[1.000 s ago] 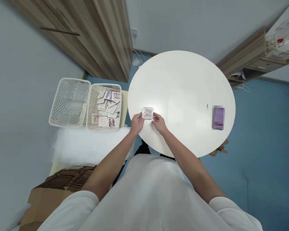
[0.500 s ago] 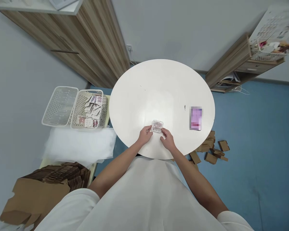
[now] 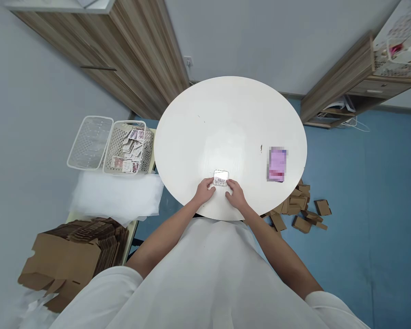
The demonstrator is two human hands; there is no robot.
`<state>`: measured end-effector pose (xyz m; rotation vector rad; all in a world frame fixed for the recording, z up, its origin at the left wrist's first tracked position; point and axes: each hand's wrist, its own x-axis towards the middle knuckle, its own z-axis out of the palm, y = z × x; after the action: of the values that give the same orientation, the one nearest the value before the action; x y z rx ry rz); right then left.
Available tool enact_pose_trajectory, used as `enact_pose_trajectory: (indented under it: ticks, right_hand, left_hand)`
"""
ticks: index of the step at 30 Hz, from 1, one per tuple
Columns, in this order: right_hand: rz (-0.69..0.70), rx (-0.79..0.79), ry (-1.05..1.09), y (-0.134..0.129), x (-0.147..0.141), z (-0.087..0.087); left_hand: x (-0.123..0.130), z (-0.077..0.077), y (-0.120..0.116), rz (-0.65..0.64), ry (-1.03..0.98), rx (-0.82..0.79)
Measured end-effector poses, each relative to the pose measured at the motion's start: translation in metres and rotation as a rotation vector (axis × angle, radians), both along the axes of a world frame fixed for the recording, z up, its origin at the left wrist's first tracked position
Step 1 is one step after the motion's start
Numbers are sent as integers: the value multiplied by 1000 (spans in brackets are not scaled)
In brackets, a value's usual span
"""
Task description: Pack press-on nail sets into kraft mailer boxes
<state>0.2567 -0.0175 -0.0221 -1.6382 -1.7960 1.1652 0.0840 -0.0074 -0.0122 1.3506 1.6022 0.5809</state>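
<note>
A small clear case (image 3: 221,178) with small items inside is near the front edge of the round white table (image 3: 226,119). My left hand (image 3: 204,191) touches its left side with the fingertips, the thumb a little apart below. On the right side, my right hand (image 3: 235,193) has its fingertips at the case edge, thumb apart from the fingers. Between them the two hands hold the case. Light reflects off the upper part of its surface. A blurred purple and pink object (image 3: 277,164) lies on the table's right part.
Left of the table are a white basket (image 3: 145,151) of printed cards, an attached-looking second basket (image 3: 89,141), white sheets (image 3: 116,194) and stacked flat cardboard (image 3: 65,256). Small brown boxes (image 3: 301,224) lie on the floor at right. Cabinets stand behind.
The view has shifted slightly. The case between my hands now shows a bright reflection on its upper part, and its contents look less pink. Both hands remain at its sides.
</note>
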Motion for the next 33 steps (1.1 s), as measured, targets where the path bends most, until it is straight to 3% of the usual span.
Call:
enact_pose_trajectory:
  ticks: [4, 9, 16, 22, 27, 33]
  right_hand:
    - [106, 106, -152, -15, 1, 8]
    - [376, 174, -442, -35, -1, 8]
    - [291, 126, -525, -26, -17, 7]
    - [269, 51, -338, -27, -19, 23]
    - [253, 78, -248, -55, -15, 33]
    - [213, 108, -342, -96, 9, 19]
  left_hand:
    - [-14, 2, -5, -83, 80, 74]
    - [-40, 4, -21, -399, 218, 232]
    - [-52, 1, -28, -696, 404, 334]
    - [-63, -1, -22, -718, 535, 371]
    - [-79, -3, -24, -762, 484, 391]
    - [-92, -7, -29, -815, 399, 417]
